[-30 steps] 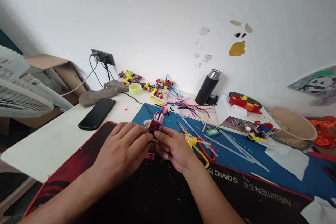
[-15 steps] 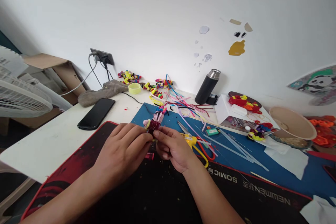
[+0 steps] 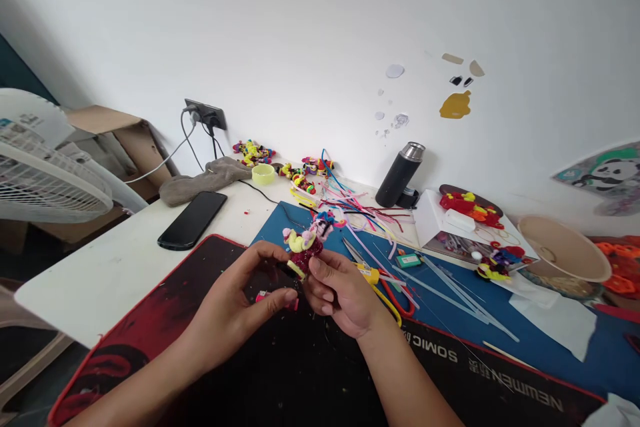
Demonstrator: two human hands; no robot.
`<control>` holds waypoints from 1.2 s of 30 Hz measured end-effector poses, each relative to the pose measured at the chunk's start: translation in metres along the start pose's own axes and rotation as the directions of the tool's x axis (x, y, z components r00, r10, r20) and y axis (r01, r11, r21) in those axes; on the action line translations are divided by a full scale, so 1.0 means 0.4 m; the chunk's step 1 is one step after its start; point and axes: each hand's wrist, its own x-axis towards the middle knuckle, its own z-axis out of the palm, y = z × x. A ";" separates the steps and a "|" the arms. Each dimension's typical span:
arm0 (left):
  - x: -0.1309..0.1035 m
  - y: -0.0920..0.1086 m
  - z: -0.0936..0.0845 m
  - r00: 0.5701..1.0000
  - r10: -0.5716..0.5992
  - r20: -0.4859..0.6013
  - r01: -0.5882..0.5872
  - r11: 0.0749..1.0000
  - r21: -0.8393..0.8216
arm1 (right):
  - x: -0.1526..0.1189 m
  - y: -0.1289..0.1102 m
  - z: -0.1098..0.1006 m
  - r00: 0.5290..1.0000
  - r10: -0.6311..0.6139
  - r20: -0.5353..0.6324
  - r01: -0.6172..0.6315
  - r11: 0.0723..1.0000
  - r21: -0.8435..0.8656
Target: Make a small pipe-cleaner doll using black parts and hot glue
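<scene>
A small fuzzy doll (image 3: 304, 245) in dark red, pale yellow and pink, with a blue and pink top, is pinched in my right hand (image 3: 340, 290) above the black and red mat (image 3: 300, 373). Close on its left, my left hand (image 3: 245, 300) has its thumb and fingers apart, with nothing gripped between them. Below the doll, between the hands, lies a small pink-red object (image 3: 291, 303), partly behind the left thumb. Just right of my right hand are a yellow glue gun (image 3: 369, 273) and scissors with red handles (image 3: 407, 303).
Colourful pipe cleaners (image 3: 350, 203) and finished dolls (image 3: 255, 152) lie at the back. A phone (image 3: 193, 220) is on the left, near a fan (image 3: 45, 173). A black flask (image 3: 400, 175), white box (image 3: 430, 217) and beige bowl (image 3: 565, 247) stand right.
My left hand has come off the doll and opened to its left. The doll now shows more fully, turned more upright in my right hand. The camera view has shifted slightly.
</scene>
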 end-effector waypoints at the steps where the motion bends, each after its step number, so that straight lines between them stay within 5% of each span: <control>1: 0.003 0.000 0.003 1.000 0.008 -0.006 -0.008 1.000 -0.012 | 0.000 0.000 0.000 1.000 -0.003 0.009 0.002 1.000 0.004; 12: 0.015 -0.008 0.031 0.963 0.240 -0.120 -0.203 0.945 0.257 | 0.001 0.002 0.012 0.999 0.018 -0.044 -0.019 1.000 -0.021; 19: 0.034 -0.027 0.051 0.883 0.438 -0.170 -0.313 0.818 0.482 | 0.007 0.005 0.018 0.994 0.036 -0.102 -0.037 0.999 -0.010; 28: 0.055 -0.035 0.059 0.832 0.549 -0.075 -0.349 0.625 0.698 | 0.019 0.009 0.016 0.984 -0.037 -0.172 0.041 0.999 0.020; 36: 0.049 -0.034 0.051 0.953 0.281 -0.110 -0.231 0.913 0.335 | 0.015 -0.001 0.006 0.981 -0.041 -0.192 0.044 0.999 0.014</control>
